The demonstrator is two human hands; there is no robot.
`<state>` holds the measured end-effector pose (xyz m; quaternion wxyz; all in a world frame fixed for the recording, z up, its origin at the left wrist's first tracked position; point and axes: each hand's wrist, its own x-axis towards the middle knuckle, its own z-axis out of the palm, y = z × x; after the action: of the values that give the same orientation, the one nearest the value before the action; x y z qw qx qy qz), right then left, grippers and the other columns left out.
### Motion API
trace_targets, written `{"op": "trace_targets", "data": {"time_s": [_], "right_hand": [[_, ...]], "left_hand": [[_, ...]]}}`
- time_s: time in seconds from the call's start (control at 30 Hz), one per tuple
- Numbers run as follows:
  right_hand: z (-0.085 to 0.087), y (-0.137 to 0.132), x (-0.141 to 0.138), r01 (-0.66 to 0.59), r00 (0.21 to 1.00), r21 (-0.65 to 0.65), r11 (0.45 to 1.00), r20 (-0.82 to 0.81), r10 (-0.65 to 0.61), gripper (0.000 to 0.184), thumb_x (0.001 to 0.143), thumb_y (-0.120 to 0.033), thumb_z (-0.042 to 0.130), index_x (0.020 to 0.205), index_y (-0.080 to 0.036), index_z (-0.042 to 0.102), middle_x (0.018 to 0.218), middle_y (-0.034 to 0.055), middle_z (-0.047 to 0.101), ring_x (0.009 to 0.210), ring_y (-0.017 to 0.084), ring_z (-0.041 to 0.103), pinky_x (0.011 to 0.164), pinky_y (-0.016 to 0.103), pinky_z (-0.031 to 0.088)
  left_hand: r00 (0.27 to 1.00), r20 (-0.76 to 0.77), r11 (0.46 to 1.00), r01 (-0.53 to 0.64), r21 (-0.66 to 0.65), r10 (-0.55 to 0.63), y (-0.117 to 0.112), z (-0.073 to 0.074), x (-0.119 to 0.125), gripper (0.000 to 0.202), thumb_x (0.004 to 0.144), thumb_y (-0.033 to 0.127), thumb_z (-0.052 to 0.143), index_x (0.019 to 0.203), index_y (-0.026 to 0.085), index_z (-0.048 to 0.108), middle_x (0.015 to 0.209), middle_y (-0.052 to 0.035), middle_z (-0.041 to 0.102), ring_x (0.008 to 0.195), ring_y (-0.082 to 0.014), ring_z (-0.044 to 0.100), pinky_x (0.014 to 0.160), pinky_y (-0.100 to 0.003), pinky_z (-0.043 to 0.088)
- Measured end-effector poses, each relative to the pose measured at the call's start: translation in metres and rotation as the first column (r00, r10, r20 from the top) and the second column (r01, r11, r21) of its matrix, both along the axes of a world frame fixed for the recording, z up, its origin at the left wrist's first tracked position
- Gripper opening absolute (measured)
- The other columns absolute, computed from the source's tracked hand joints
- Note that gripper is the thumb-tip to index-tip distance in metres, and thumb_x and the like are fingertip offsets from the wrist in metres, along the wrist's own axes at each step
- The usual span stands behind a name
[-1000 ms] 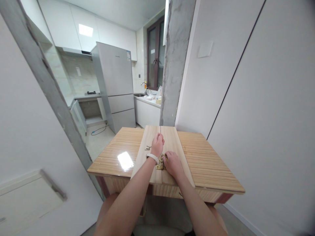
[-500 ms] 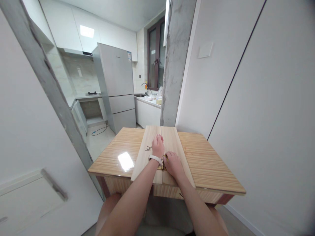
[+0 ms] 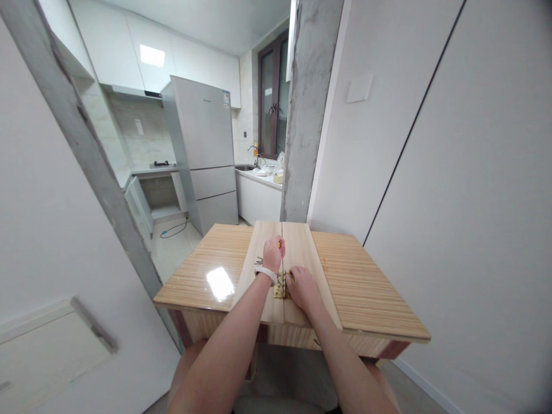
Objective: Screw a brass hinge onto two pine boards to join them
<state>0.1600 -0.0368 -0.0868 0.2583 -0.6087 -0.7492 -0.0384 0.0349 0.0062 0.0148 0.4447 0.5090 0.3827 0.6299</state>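
Two pale wooden boards (image 3: 297,241) lie side by side on the table, a narrow seam between them. A brass hinge (image 3: 279,288) straddles the seam near their front end. My left hand (image 3: 273,253), with a white band at the wrist, is closed in a fist above the boards, beyond the hinge. A bit of yellow shows in it, apparently a yellow-handled tool (image 3: 280,245), mostly hidden by the fingers. My right hand (image 3: 304,286) rests on the right board, its curled fingers holding the hinge's right side and covering part of it. Several small dark screws (image 3: 259,261) lie on the left board.
The wood-grain table (image 3: 366,282) extends on both sides of the boards, with a drawer front below. Beyond it stand a grey refrigerator (image 3: 207,132) and a counter with a sink (image 3: 245,167). White walls close in left and right.
My left hand has shifted slightly left and turned, uncovering more of the hinge and the yellow piece in its grip. My right hand stays nearly where it was.
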Motion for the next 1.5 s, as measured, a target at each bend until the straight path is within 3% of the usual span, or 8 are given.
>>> {"op": "trace_targets", "data": {"time_s": [0.13, 0.33, 0.47, 0.67, 0.9, 1.17, 1.3, 1.5], "right_hand": [[0.001, -0.001, 0.0, -0.002, 1.0, -0.012, 1.0, 0.008, 0.002, 0.024, 0.101, -0.037, 0.044, 0.098, -0.022, 0.063, 0.109, 0.0096, 0.067, 0.105, 0.023, 0.055, 0.092, 0.033, 0.036], [0.002, -0.001, 0.0, 0.004, 1.0, -0.035, 0.999, 0.012, -0.003, 0.023, 0.1, -0.036, 0.045, 0.099, -0.022, 0.063, 0.109, 0.0098, 0.067, 0.108, 0.023, 0.054, 0.093, 0.033, 0.035], [0.004, -0.001, 0.0, -0.008, 1.0, -0.043, 0.999, 0.009, 0.008, 0.019, 0.099, -0.033, 0.047, 0.1, -0.022, 0.062, 0.109, 0.0101, 0.066, 0.107, 0.023, 0.054, 0.091, 0.032, 0.036], [0.004, -0.002, 0.0, -0.01, 1.0, -0.031, 0.999, 0.008, 0.011, 0.019, 0.099, -0.033, 0.046, 0.1, -0.022, 0.062, 0.11, 0.0097, 0.066, 0.106, 0.023, 0.054, 0.09, 0.033, 0.036], [0.001, 0.0, 0.0, -0.002, 1.0, -0.015, 1.0, 0.011, 0.002, 0.023, 0.1, -0.036, 0.044, 0.098, -0.022, 0.062, 0.108, 0.0088, 0.067, 0.105, 0.022, 0.054, 0.092, 0.033, 0.036], [0.004, -0.002, 0.0, -0.005, 1.0, -0.008, 1.0, 0.007, 0.005, 0.024, 0.1, -0.038, 0.045, 0.097, -0.023, 0.063, 0.107, 0.0088, 0.067, 0.105, 0.022, 0.055, 0.091, 0.032, 0.036], [0.004, -0.002, 0.0, -0.011, 1.0, 0.0, 1.0, 0.007, 0.011, 0.022, 0.101, -0.037, 0.045, 0.095, -0.023, 0.062, 0.106, 0.0081, 0.067, 0.104, 0.022, 0.055, 0.09, 0.031, 0.036], [0.002, 0.0, 0.0, 0.008, 1.0, -0.004, 1.0, 0.013, -0.008, 0.02, 0.1, -0.035, 0.047, 0.095, -0.022, 0.062, 0.106, 0.0093, 0.067, 0.105, 0.023, 0.056, 0.09, 0.032, 0.036]], "left_hand": [[0.999, 0.005, 0.998, 0.038, 0.045, -0.038, -0.002, -0.001, 0.001, 0.028, 0.091, 0.032, 0.044, 0.065, 0.022, 0.041, 0.055, 0.0052, 0.037, 0.05, -0.0112, 0.035, 0.049, -0.024, 0.027], [0.964, -0.155, 0.973, -0.198, 0.118, 0.215, -0.009, -0.005, 0.01, 0.032, 0.096, 0.049, 0.052, 0.08, 0.021, 0.057, 0.067, 0.002, 0.054, 0.066, -0.0148, 0.049, 0.063, -0.025, 0.036], [0.919, -0.188, 0.938, -0.334, 0.095, 0.346, -0.011, -0.005, 0.019, 0.03, 0.1, 0.044, 0.047, 0.086, 0.022, 0.061, 0.074, -0.0017, 0.061, 0.074, -0.0191, 0.056, 0.07, -0.029, 0.037], [0.885, -0.21, 0.91, -0.398, 0.119, 0.415, -0.013, -0.006, 0.022, 0.036, 0.105, 0.037, 0.034, 0.075, 0.024, 0.049, 0.072, -0.002, 0.058, 0.069, -0.0192, 0.052, 0.068, -0.031, 0.033], [0.944, -0.163, 0.955, -0.27, 0.124, 0.288, -0.004, -0.01, 0.009, 0.038, 0.101, 0.038, 0.038, 0.067, 0.024, 0.045, 0.061, 0.0018, 0.049, 0.06, -0.0161, 0.047, 0.062, -0.029, 0.033], [0.996, 0.045, 0.996, 0.081, -0.047, -0.079, 0.002, 0.001, 0.006, 0.034, 0.09, 0.034, 0.043, 0.059, 0.022, 0.039, 0.049, 0.0051, 0.034, 0.045, -0.0103, 0.03, 0.046, -0.025, 0.019], [0.996, 0.002, 0.996, 0.09, 0.012, -0.091, -0.003, 0.0, 0.009, 0.038, 0.094, 0.039, 0.044, 0.06, 0.022, 0.038, 0.052, 0.0054, 0.034, 0.047, -0.01, 0.031, 0.047, -0.025, 0.022], [0.986, -0.156, 0.993, -0.041, 0.109, 0.058, -0.009, -0.009, 0.017, 0.031, 0.097, 0.043, 0.048, 0.075, 0.021, 0.05, 0.062, 0.005, 0.046, 0.058, -0.0122, 0.042, 0.057, -0.024, 0.032]]}}
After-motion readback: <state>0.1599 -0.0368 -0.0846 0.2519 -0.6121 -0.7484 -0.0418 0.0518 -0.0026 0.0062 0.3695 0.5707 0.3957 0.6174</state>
